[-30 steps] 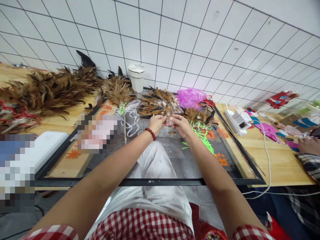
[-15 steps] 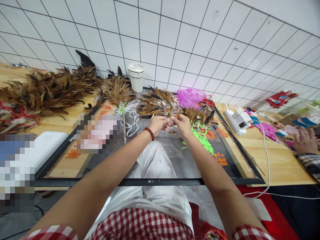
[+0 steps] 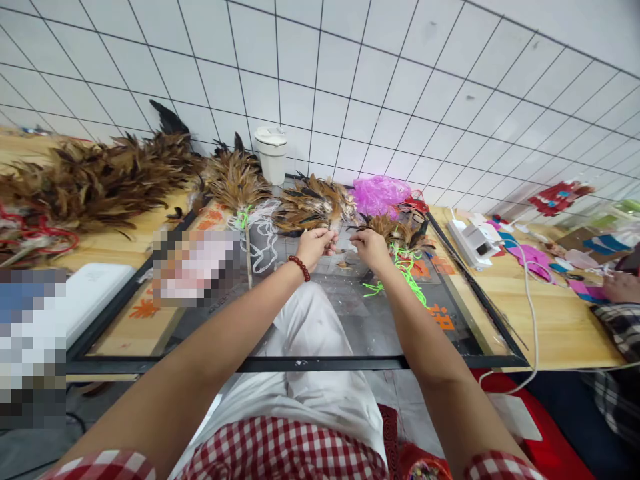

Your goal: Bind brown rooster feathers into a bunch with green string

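Note:
My left hand [image 3: 314, 245], with a red bead bracelet at the wrist, is closed on the stems of a brown feather bundle [image 3: 310, 207] lying on the glass table top [image 3: 360, 320]. My right hand [image 3: 370, 248] is closed in a pinch a little to the right, at the edge of a second feather clump [image 3: 395, 230]. What its fingers hold is too small to name. Neon green cord [image 3: 400, 270] trails on the glass beside the right hand.
A large feather heap [image 3: 95, 177] and a feather duster [image 3: 237, 180] lie at the left. A white lidded cup [image 3: 273, 155] stands by the tiled wall, pink plastic [image 3: 380, 195] beside it. A white power strip [image 3: 473, 243] sits right. Another person's hand [image 3: 620, 287] rests far right.
My right hand has moved slightly right, away from my left, toward the second feather clump. The other person's hand at the far right has drawn back.

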Tool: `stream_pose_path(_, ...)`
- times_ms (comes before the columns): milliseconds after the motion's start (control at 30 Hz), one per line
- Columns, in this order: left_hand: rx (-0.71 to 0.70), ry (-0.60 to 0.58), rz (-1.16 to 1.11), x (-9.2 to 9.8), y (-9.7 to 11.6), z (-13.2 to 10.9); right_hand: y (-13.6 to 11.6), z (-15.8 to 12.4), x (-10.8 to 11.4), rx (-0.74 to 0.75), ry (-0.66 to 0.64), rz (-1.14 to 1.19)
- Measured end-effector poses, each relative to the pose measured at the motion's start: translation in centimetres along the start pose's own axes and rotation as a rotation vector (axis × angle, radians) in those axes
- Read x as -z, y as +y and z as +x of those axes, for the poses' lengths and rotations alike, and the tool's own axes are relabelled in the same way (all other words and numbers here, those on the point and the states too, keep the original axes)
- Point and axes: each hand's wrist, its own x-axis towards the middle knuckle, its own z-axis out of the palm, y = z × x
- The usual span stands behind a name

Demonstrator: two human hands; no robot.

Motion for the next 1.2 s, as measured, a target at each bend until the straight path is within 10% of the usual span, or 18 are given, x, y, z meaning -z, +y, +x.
stream_pose_path(300,-0.016,-0.003,0.039,0.1,-0.3,0.1,-0.9,-0.8,-0.1,0.085,-0.181,-0.434)
stream_pose_path(667,0.097,-0.03,-0.122,-0.8,0.4,-0.8,-2.6,-0.4,-1.4,-0.133,-0.005,0.839)
stream_pose_path(1067,0.218,-0.14,-0.185,-0.8,0.2,-0.9,-2.5,-0.4,-1.7,-0.037,0.049,0.775)
stream_pose_path(1200,0.151,-0.1,-0.184,-0.4,0.2,-0.5,-1.4,-0.2,0.1,-0.049,0.002,0.314)
